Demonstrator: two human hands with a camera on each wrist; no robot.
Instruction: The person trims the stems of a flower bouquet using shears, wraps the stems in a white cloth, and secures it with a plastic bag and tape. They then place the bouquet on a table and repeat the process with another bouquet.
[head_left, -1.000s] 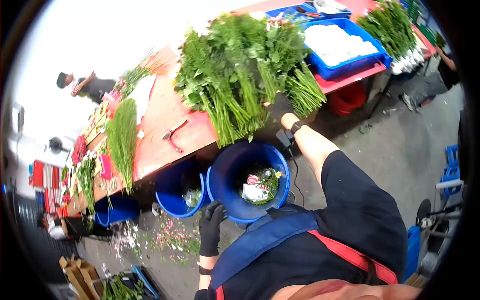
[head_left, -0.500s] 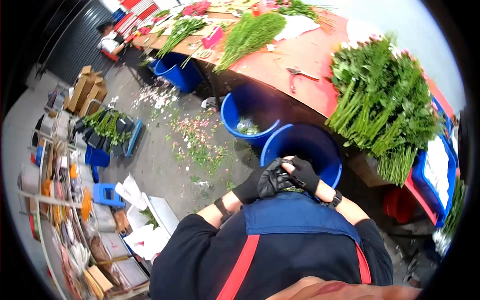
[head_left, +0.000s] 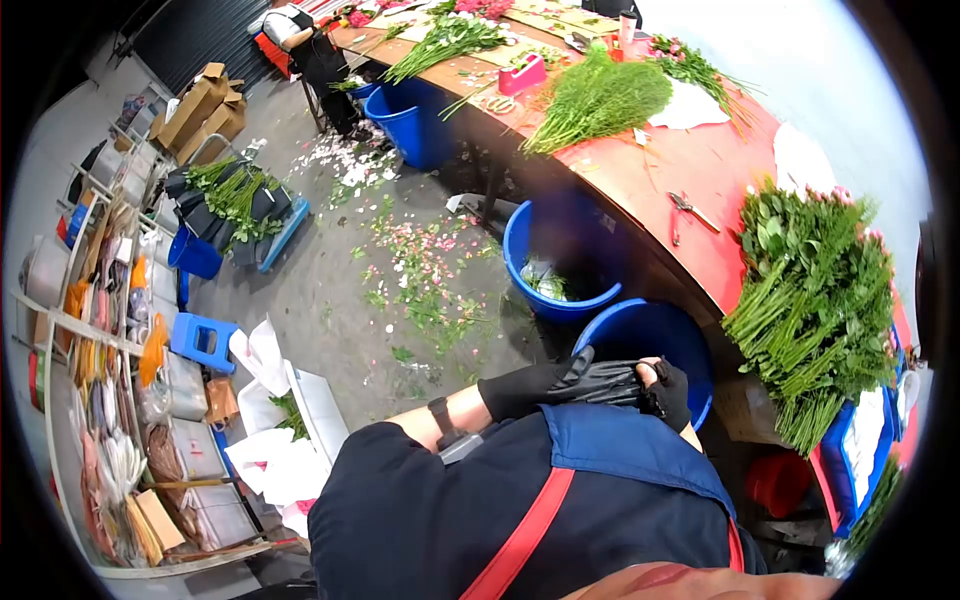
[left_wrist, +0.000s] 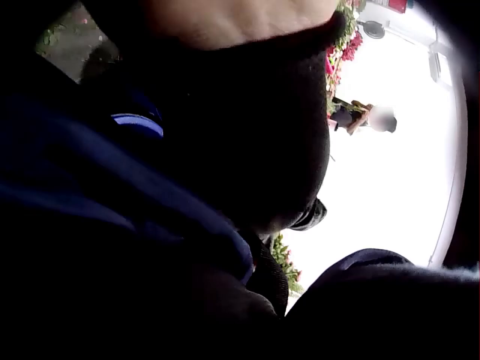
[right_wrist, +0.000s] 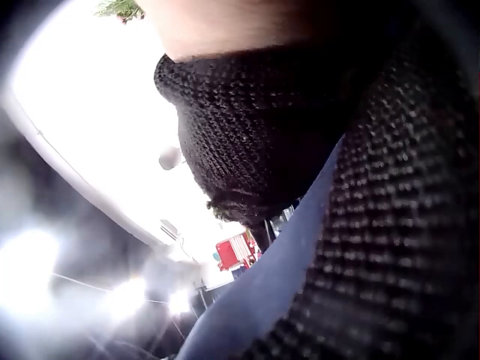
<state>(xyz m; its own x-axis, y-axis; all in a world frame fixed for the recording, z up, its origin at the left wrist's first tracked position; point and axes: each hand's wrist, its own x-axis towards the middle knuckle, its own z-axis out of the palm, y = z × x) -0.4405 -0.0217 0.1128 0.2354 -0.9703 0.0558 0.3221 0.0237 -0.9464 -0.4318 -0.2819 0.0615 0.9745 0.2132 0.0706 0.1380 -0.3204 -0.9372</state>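
My two hands meet in front of the navy apron [head_left: 630, 435], over the near rim of a blue bin [head_left: 688, 350]. The left hand [head_left: 545, 385] wears a black glove with shiny coated fingers, stretched out to the right. My right hand [head_left: 668, 390], in a black glove that leaves its tips bare, pinches the left glove [head_left: 615, 382] near its finger ends. Dark knit of the right hand's glove [right_wrist: 232, 127] and a bluish cloth fold fill the right wrist view. In the left wrist view the left hand [left_wrist: 255, 135] is mostly in shadow, its fingers hidden.
Bundled green stems [head_left: 810, 300] lie on the red-topped table [head_left: 690, 250], beside pruning shears [head_left: 692, 212]. Another blue bin [head_left: 560, 305] stands under its edge. Petals and leaves [head_left: 430, 270] litter the floor. A loaded shelf [head_left: 100, 340] runs along the left; a person [head_left: 300, 50] is at the far end.
The right hand left the stems on the table and came to the left hand at the apron. The view swung left, and the left fingers now reach further right.
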